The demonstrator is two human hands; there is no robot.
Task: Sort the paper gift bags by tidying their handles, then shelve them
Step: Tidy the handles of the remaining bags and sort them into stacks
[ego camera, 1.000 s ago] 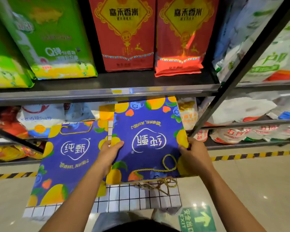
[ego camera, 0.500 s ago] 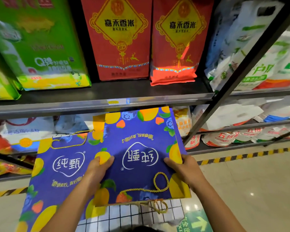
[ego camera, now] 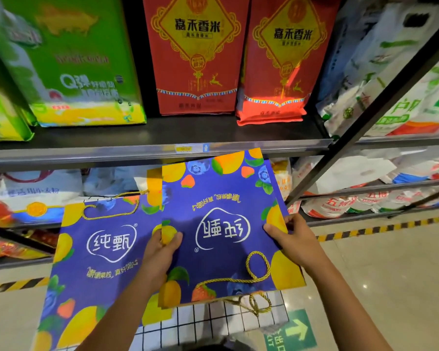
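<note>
A dark metal shelf (ego camera: 157, 138) carries red rice bags (ego camera: 195, 54) above glossy beige floor (ego camera: 390, 262). Beyond the fingers a checkered surface (ego camera: 213, 323) bears one blue gift bag (ego camera: 99, 249). Left hand (ego camera: 160, 252) and right hand (ego camera: 294, 239) pinch an upside-down gift bag (ego camera: 223, 231), its gold cord handle (ego camera: 254, 269) lying between them.

Store shelving, stocked with bagged goods.
Two red rice bags (ego camera: 197, 54) (ego camera: 280, 59) standing side by side on the upper shelf (ego camera: 147, 153), green bag (ego camera: 69, 59) sitting to their left; white sacks (ego camera: 345, 203) lying lower right; yellow-black tape (ego camera: 380, 230) running along the floor, green exit arrow (ego camera: 290, 333) below.
</note>
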